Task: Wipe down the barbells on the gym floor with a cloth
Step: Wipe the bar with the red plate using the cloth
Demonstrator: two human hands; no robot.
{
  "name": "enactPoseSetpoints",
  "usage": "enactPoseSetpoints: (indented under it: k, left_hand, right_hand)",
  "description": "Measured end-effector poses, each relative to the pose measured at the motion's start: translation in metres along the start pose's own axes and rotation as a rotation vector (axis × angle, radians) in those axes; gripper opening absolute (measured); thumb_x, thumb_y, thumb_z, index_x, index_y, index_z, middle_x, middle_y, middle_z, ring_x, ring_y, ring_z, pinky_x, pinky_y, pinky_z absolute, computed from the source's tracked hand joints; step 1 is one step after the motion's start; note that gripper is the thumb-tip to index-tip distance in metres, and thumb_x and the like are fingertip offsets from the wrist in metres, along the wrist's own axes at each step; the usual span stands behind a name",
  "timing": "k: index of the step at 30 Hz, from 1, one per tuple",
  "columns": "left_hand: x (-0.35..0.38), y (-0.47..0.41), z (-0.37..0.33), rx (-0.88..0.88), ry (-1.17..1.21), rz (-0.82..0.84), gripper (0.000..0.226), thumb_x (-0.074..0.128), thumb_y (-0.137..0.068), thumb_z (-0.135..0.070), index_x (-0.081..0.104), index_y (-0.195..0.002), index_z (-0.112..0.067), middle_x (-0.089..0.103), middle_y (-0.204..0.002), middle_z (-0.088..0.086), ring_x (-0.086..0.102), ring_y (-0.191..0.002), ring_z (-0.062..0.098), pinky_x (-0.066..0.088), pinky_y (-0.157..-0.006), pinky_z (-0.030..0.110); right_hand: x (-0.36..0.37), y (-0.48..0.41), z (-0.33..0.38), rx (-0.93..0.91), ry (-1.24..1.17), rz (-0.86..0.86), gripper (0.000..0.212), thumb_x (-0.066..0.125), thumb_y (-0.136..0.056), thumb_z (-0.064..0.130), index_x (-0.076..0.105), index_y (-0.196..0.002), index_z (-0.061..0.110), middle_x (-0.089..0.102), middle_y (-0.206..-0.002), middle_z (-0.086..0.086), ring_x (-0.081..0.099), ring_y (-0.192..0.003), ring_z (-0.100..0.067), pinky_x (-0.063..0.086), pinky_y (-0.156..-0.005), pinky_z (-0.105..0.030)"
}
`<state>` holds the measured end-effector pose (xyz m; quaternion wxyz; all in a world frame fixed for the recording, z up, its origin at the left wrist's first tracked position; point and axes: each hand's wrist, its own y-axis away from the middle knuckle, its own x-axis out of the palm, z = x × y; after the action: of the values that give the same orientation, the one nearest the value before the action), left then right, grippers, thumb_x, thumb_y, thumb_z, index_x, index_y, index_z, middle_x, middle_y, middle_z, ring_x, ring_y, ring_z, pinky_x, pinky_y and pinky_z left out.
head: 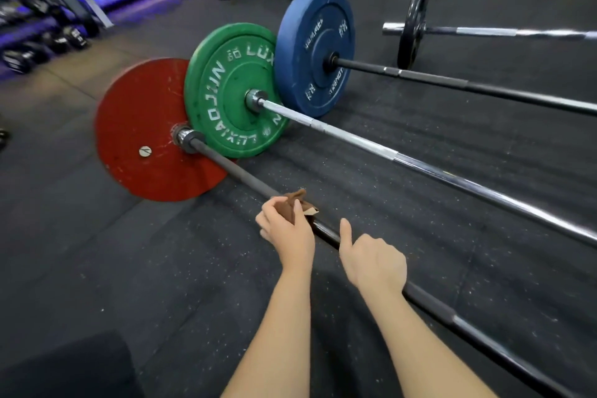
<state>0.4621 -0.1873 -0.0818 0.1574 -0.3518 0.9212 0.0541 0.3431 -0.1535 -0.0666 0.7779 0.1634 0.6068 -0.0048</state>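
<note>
Left hand (287,229) clutching brown cloth (295,200) around nearest barbell (239,176); right hand (371,262) curled over same shaft, thumb up. Shaft slanting from red plate (142,126), centre-left, to lower right of frame; left hand nearer plate.

This is a gym weight room. A dark speckled rubber floor (161,268) carries four barbells (420,165) lying side by side. A red plate (139,129) sits just left of the green bumper plate (232,90) and a blue plate (315,48) just right of it. Racked dumbbells (48,45) stand far behind it to the left, under blue lighting.
</note>
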Motion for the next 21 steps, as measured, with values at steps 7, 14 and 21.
enactPoseSetpoints:
  k: [7,14,21]
  left_hand:
    - [-0.006,-0.045,-0.014,0.218,-0.595,0.148,0.023,0.061,-0.101,-0.033,0.049,-0.119,-0.027,0.039,-0.132,0.003,0.042,-0.114,0.033,0.048,-0.089,0.051]
    - [0.003,-0.016,0.004,0.137,-0.292,0.015,0.025,0.069,-0.097,-0.021,0.054,-0.116,-0.018,0.041,-0.13,0.01,0.04,-0.109,0.034,0.035,-0.086,0.035]
    - [-0.01,0.004,0.012,0.086,-0.265,0.141,0.029,0.066,-0.099,-0.028,0.05,-0.119,-0.016,0.04,-0.131,0.01,0.043,-0.113,0.035,0.022,-0.082,0.019]
  right_hand:
    - [-0.003,0.004,-0.002,-0.04,0.038,-0.014,0.076,0.007,-0.107,0.055,0.059,-0.069,0.015,0.066,-0.07,0.001,0.053,-0.058,-0.02,0.038,-0.058,-0.031]
    - [0.004,0.001,-0.002,-0.05,0.024,-0.01,0.078,0.008,-0.107,0.056,0.073,-0.087,0.016,0.074,-0.086,-0.001,0.069,-0.081,-0.025,0.039,-0.067,-0.033]
    - [0.0,0.0,0.001,-0.02,-0.002,0.01,0.077,0.008,-0.107,0.054,0.074,-0.104,0.015,0.075,-0.101,-0.005,0.069,-0.094,-0.028,0.039,-0.072,-0.035]
